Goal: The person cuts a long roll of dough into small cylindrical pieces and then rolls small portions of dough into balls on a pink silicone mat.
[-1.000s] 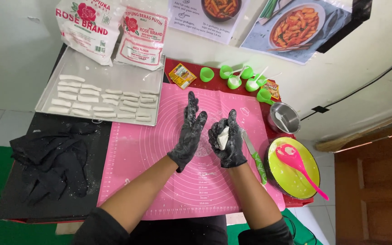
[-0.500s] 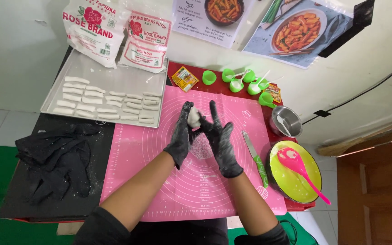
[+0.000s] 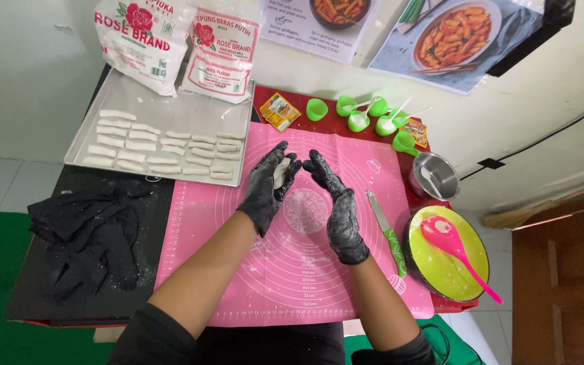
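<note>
Dough piece (image 3: 280,174) mostly behind fingers.

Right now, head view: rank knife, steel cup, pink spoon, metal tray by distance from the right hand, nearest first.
1. Green-handled knife, just right of the right hand.
2. Steel cup, farther right.
3. Pink spoon and metal tray: too close to call; spoon lower right, tray upper left.

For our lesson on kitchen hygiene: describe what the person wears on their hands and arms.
Both the left hand and the right hand wear black disposable gloves dusted with white flour, ending at the wrists. The forearms are bare; dark sleeves are pushed up to about the elbows.
</note>
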